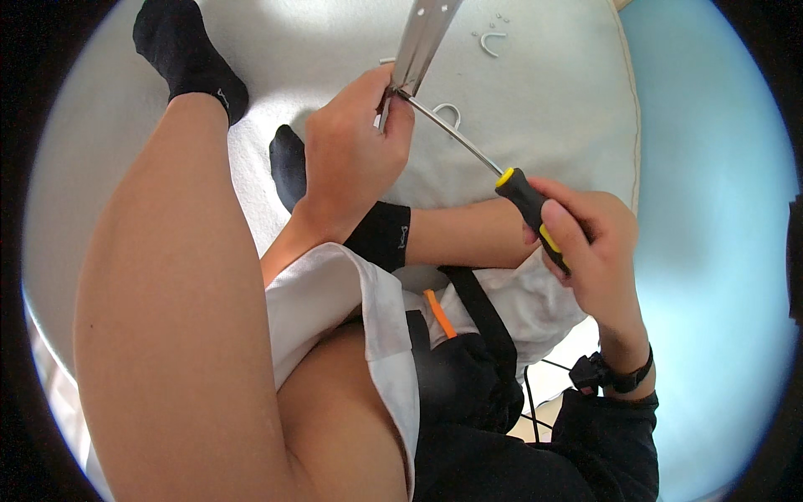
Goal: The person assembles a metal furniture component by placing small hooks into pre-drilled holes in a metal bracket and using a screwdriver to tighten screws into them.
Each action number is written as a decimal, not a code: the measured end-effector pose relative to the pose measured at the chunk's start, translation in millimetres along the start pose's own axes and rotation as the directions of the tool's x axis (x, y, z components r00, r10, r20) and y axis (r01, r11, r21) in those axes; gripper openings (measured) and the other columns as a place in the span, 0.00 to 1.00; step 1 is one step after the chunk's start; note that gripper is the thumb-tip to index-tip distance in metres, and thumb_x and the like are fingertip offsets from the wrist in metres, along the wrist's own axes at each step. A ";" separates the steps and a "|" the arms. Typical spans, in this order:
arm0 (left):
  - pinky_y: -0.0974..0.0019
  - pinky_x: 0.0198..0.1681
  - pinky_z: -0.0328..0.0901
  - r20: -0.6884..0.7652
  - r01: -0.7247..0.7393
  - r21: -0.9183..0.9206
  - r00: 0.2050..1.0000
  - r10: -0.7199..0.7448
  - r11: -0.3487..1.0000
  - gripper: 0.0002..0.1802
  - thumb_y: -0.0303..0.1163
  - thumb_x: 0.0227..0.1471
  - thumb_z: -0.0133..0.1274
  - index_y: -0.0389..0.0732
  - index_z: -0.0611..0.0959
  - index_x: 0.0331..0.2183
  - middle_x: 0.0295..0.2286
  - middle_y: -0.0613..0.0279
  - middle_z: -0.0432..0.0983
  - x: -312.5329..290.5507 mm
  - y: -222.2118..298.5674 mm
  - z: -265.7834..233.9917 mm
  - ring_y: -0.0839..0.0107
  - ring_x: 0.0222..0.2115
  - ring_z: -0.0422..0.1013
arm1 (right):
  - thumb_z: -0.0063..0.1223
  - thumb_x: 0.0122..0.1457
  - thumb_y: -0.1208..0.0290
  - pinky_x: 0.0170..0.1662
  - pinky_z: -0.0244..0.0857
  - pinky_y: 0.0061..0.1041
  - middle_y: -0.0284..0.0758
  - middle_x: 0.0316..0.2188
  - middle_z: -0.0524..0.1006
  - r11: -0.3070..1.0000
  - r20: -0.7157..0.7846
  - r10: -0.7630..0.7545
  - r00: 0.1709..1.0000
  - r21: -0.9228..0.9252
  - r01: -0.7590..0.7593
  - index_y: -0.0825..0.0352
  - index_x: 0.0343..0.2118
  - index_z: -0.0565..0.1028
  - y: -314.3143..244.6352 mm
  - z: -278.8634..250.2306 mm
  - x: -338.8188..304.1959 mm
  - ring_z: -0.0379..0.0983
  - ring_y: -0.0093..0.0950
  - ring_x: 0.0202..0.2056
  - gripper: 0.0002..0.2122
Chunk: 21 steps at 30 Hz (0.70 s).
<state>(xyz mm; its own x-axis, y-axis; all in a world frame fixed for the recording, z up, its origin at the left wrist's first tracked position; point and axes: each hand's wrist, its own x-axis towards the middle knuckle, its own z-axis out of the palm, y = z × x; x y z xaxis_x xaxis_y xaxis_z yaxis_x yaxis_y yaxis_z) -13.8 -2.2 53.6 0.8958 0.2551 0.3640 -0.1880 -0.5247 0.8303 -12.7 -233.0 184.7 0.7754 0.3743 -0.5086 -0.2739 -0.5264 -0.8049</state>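
1. The left hand (351, 159) has its fingers pinching the lower end of a metal bar (422, 38), which runs up toward 1 o'clock.
2. The right hand (590, 243) has its fingers wrapped around the screwdriver (502, 171) handle.
3. The screwdriver's long axis points toward 10 o'clock, and its tip meets the bar's end.
4. Both are above a white cushion (552, 100).

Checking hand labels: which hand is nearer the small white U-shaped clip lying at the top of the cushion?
Left. The left hand is just below-left of the U-shaped clip; the right hand is lower, gripping the screwdriver.
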 end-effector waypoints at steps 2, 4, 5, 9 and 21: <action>0.67 0.24 0.68 -0.034 -0.010 0.001 0.999 0.010 1.000 0.11 0.21 0.49 0.55 0.37 0.82 0.38 0.24 0.54 0.78 2.1 0.0 -3.3 0.61 0.21 0.75 | 0.44 0.67 0.61 0.16 0.53 0.15 0.34 0.32 0.74 0.537 0.373 0.359 0.856 0.667 -0.516 0.65 0.56 0.69 -2.2 -4.3 4.1 0.63 0.16 0.17 0.18; 0.67 0.24 0.68 -0.052 -0.014 0.004 0.999 0.015 1.000 0.11 0.21 0.49 0.55 0.37 0.82 0.38 0.24 0.54 0.78 7.1 -0.3 -10.8 0.61 0.21 0.75 | 0.45 0.67 0.61 0.15 0.50 0.14 0.33 0.32 0.73 0.451 0.419 0.346 0.839 0.710 -0.541 0.64 0.57 0.66 -4.8 1.0 8.0 0.62 0.15 0.17 0.19; 0.67 0.24 0.68 -0.044 -0.003 -0.020 0.999 0.002 1.000 0.11 0.21 0.49 0.55 0.37 0.82 0.38 0.24 0.54 0.78 7.5 -3.0 -6.1 0.61 0.21 0.75 | 0.45 0.67 0.61 0.14 0.48 0.13 0.33 0.32 0.72 0.402 0.428 0.349 0.834 0.735 -0.546 0.64 0.57 0.64 0.4 4.5 8.0 0.61 0.15 0.17 0.19; 0.66 0.24 0.68 -0.001 0.052 -0.032 0.999 -0.052 0.998 0.10 0.21 0.49 0.55 0.37 0.82 0.37 0.24 0.53 0.78 9.0 -8.4 2.5 0.60 0.21 0.75 | 0.49 0.65 0.64 0.14 0.48 0.13 0.33 0.32 0.71 0.411 0.399 0.377 0.836 0.737 -0.537 0.64 0.57 0.61 7.4 14.4 10.1 0.61 0.15 0.17 0.21; 0.63 0.25 0.69 -0.001 -0.021 0.078 1.000 0.021 0.997 0.13 0.19 0.47 0.56 0.34 0.80 0.38 0.25 0.51 0.77 0.0 -9.2 -6.8 0.57 0.22 0.75 | 0.58 0.56 0.71 0.35 0.71 0.36 0.44 0.35 0.77 0.607 -0.005 -0.375 0.927 -0.757 0.242 0.70 0.49 0.72 -4.8 36.2 3.4 0.76 0.44 0.32 0.18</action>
<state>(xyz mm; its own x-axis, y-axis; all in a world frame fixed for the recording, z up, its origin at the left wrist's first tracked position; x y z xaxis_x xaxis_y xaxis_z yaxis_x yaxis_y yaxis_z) -14.8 8.2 48.7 0.8914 0.2447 0.3815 -0.1744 -0.5917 0.7871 -29.3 -201.7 175.8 0.8242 0.5408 -0.1680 0.4518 -0.8069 -0.3806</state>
